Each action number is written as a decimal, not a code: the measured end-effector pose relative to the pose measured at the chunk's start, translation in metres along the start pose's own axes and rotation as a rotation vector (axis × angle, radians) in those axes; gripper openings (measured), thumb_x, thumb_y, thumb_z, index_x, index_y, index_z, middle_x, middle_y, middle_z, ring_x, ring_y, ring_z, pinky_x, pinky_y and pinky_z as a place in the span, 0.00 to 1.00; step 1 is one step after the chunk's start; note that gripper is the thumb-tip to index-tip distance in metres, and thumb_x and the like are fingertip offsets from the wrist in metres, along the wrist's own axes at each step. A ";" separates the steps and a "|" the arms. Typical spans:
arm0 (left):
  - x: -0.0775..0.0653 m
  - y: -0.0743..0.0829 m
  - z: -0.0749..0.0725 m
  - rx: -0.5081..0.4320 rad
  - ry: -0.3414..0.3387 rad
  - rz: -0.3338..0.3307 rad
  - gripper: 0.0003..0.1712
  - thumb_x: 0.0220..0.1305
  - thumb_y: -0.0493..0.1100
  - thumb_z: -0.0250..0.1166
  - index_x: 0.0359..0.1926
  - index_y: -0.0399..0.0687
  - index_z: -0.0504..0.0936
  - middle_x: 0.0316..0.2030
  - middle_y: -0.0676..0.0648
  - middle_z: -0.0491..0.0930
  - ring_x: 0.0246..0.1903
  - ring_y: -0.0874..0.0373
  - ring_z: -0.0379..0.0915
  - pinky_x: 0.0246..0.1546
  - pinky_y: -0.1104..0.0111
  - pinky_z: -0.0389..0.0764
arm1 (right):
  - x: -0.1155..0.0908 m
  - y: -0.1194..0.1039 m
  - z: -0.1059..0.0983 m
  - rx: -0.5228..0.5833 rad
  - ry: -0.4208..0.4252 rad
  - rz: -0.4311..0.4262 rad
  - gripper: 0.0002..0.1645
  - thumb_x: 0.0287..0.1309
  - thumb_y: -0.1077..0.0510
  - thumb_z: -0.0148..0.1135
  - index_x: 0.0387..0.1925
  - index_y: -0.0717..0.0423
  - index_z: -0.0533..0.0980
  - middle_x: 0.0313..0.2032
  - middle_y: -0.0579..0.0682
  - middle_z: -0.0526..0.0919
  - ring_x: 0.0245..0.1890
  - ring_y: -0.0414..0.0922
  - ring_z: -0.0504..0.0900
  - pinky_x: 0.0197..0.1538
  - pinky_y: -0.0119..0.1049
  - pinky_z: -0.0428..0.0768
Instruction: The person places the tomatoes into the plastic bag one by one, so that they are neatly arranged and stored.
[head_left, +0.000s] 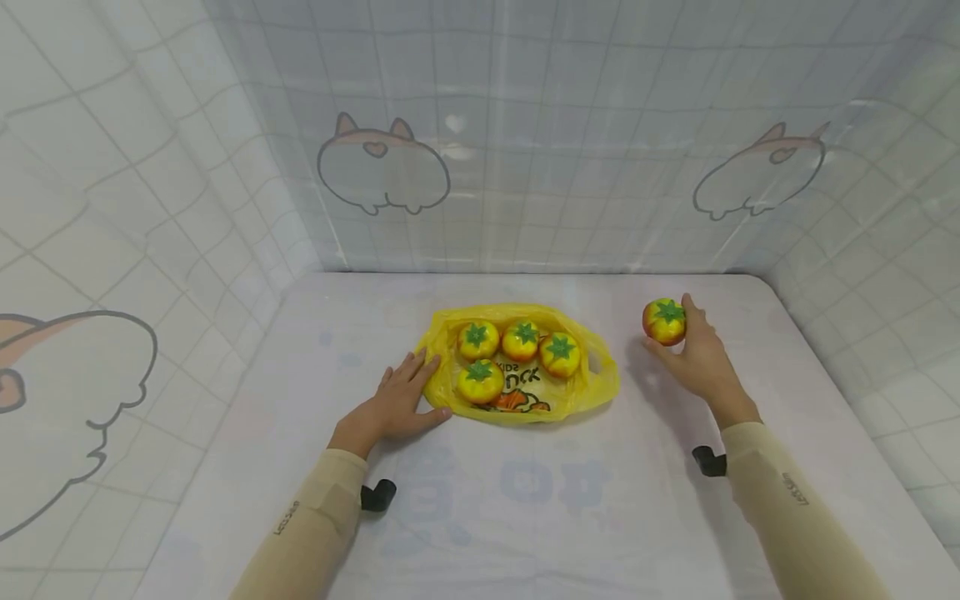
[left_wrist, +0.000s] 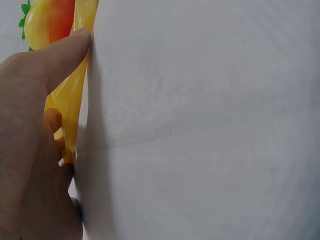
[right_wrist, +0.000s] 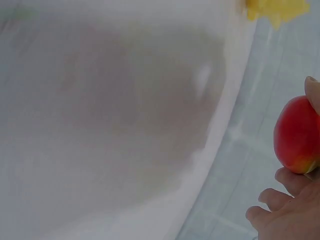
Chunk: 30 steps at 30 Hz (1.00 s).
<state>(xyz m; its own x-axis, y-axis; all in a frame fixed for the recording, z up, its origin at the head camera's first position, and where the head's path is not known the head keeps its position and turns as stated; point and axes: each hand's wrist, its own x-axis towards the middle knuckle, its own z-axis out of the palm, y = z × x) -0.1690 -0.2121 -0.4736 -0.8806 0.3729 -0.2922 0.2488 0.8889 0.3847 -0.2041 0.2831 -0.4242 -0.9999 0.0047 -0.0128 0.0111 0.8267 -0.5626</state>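
Note:
A yellow plastic bag (head_left: 592,390) lies flattened on the table, printed with dark lettering and an orange picture. Several round red-and-yellow fruits with green leafy caps, among them one fruit (head_left: 480,382) nearest me, rest on it. My left hand (head_left: 401,402) lies spread on the bag's left edge, its thumb along the near side; the left wrist view shows the thumb (left_wrist: 70,52) against the yellow plastic. Off to the bag's right, my right hand (head_left: 701,354) grips another such fruit (head_left: 664,322) between thumb and fingers. Its red underside shows in the right wrist view.
The white table (head_left: 510,517) carries faint blue printing. Behind it and at both sides hang pale grid-patterned curtains (head_left: 562,167) with cartoon animal drawings. A black wrist-worn piece (head_left: 378,496) sits by each sleeve.

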 end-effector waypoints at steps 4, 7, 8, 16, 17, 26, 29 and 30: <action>0.001 0.003 -0.002 -0.003 -0.009 0.002 0.59 0.66 0.77 0.55 0.84 0.57 0.41 0.83 0.43 0.33 0.82 0.43 0.28 0.78 0.40 0.36 | -0.002 -0.011 0.002 -0.001 -0.018 -0.011 0.69 0.63 0.28 0.61 0.82 0.55 0.32 0.80 0.69 0.42 0.76 0.76 0.45 0.70 0.76 0.50; 0.002 0.003 -0.002 0.005 -0.015 -0.004 0.59 0.66 0.77 0.55 0.84 0.58 0.40 0.83 0.44 0.32 0.82 0.44 0.28 0.78 0.42 0.36 | -0.003 -0.019 0.003 0.003 -0.032 -0.029 0.68 0.64 0.29 0.61 0.82 0.55 0.32 0.80 0.70 0.42 0.76 0.77 0.43 0.69 0.77 0.50; 0.002 0.003 -0.002 0.008 -0.014 -0.003 0.59 0.66 0.77 0.55 0.84 0.58 0.41 0.83 0.44 0.33 0.82 0.43 0.28 0.78 0.41 0.36 | -0.004 -0.021 0.004 0.004 -0.037 -0.036 0.68 0.65 0.30 0.62 0.82 0.55 0.32 0.80 0.70 0.43 0.76 0.77 0.43 0.69 0.77 0.50; -0.002 0.003 -0.003 0.012 -0.023 -0.028 0.59 0.65 0.78 0.55 0.84 0.58 0.41 0.83 0.44 0.33 0.82 0.44 0.28 0.78 0.42 0.37 | -0.005 -0.041 0.018 0.016 -0.072 -0.160 0.66 0.66 0.33 0.63 0.83 0.55 0.33 0.80 0.69 0.42 0.78 0.73 0.40 0.73 0.73 0.46; -0.002 0.003 -0.002 0.012 -0.021 -0.028 0.59 0.65 0.77 0.55 0.84 0.57 0.41 0.83 0.43 0.33 0.82 0.43 0.28 0.78 0.41 0.37 | -0.005 -0.043 0.019 0.021 -0.076 -0.180 0.65 0.66 0.33 0.63 0.83 0.54 0.33 0.80 0.68 0.42 0.78 0.72 0.39 0.74 0.72 0.45; -0.002 0.002 -0.001 0.020 -0.011 -0.025 0.59 0.65 0.78 0.55 0.84 0.58 0.41 0.83 0.44 0.33 0.82 0.45 0.28 0.79 0.42 0.37 | -0.006 -0.066 0.028 0.055 -0.069 -0.347 0.63 0.66 0.40 0.67 0.83 0.55 0.37 0.81 0.62 0.43 0.80 0.67 0.38 0.78 0.65 0.40; -0.003 0.002 -0.001 0.020 -0.012 -0.025 0.59 0.65 0.77 0.55 0.84 0.58 0.41 0.83 0.45 0.33 0.82 0.45 0.28 0.79 0.43 0.37 | -0.008 -0.073 0.033 0.058 -0.075 -0.371 0.63 0.66 0.41 0.68 0.83 0.55 0.38 0.81 0.61 0.44 0.80 0.67 0.40 0.78 0.64 0.41; -0.003 0.002 -0.002 0.019 -0.014 -0.027 0.59 0.65 0.77 0.55 0.84 0.58 0.40 0.83 0.45 0.32 0.82 0.46 0.28 0.79 0.43 0.36 | -0.008 -0.075 0.034 0.057 -0.078 -0.376 0.63 0.66 0.41 0.68 0.83 0.55 0.39 0.81 0.61 0.45 0.80 0.67 0.40 0.78 0.64 0.41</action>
<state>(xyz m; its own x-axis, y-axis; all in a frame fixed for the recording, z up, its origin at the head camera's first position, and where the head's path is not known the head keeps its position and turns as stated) -0.1663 -0.2118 -0.4702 -0.8814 0.3524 -0.3147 0.2329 0.9036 0.3595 -0.1963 0.2021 -0.4104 -0.9308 -0.3371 0.1414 -0.3532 0.7299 -0.5852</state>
